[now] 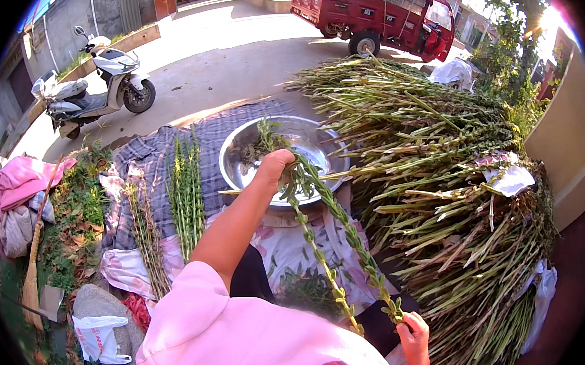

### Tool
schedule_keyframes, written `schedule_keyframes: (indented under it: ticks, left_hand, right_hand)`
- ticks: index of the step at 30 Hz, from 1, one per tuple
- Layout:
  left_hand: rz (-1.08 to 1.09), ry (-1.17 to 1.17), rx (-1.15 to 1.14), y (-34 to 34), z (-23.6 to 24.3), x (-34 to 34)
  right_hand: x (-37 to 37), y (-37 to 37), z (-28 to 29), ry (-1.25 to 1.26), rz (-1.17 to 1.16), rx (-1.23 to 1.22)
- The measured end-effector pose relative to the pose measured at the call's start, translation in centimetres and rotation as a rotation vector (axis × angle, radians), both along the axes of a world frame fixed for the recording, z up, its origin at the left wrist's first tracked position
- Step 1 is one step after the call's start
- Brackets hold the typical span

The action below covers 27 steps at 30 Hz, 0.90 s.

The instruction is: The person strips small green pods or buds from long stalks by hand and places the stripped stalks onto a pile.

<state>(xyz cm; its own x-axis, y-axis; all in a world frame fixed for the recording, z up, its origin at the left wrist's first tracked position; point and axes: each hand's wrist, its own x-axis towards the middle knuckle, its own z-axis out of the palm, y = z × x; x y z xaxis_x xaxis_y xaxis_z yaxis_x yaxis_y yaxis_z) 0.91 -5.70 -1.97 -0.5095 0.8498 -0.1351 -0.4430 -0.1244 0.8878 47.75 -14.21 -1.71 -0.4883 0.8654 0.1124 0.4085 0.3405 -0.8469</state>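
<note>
My left hand point(278, 167) is closed around the leafy ends of two long green sesame stalks point(347, 227), over the near side of a wide metal basin point(229, 168). Both stalks slant down toward me, lined with pods. At the lower right, my right hand point(415, 337) pinches the pod-covered far end of the right-hand stalk. Inside the basin, a clump of leaves and plant bits point(263, 144) rests at its left. Loose green leaves point(307, 291) are scattered on the flowered cloth point(280, 244) below the stalks.
A big heap of cut stalks point(436, 193) fills the right side. Two bundles, one green point(186, 193) and one browner point(148, 233), lie on a checked cloth point(148, 158). A broom point(33, 282), stone point(101, 308) and plastic bag point(101, 338) are left. Beyond stand a scooter point(99, 87) and red cargo tricycle point(369, 11).
</note>
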Motion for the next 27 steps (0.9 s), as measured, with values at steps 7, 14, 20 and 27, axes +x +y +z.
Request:
schedule_keyframes:
  ticks: [7,14,20,27]
  left_hand:
    - [0.173,-0.034,0.021,-2.5,1.3,-4.9]
    - [-0.56,0.315,-0.376,-7.5,-4.4,7.2]
    - [-0.38,1.087,0.043,-7.2,-0.5,9.6]
    - [0.057,0.965,0.18,-0.7,5.1,6.5]
  right_hand:
    - [4.9,-0.8,-2.4,0.038,-0.128,0.049]
    - [5.7,-0.5,-2.2,0.039,-0.212,0.078]
    - [5.8,-0.9,-1.3,-0.084,-0.172,0.139]
    - [4.4,-1.3,-1.1,-0.08,-0.075,0.178]
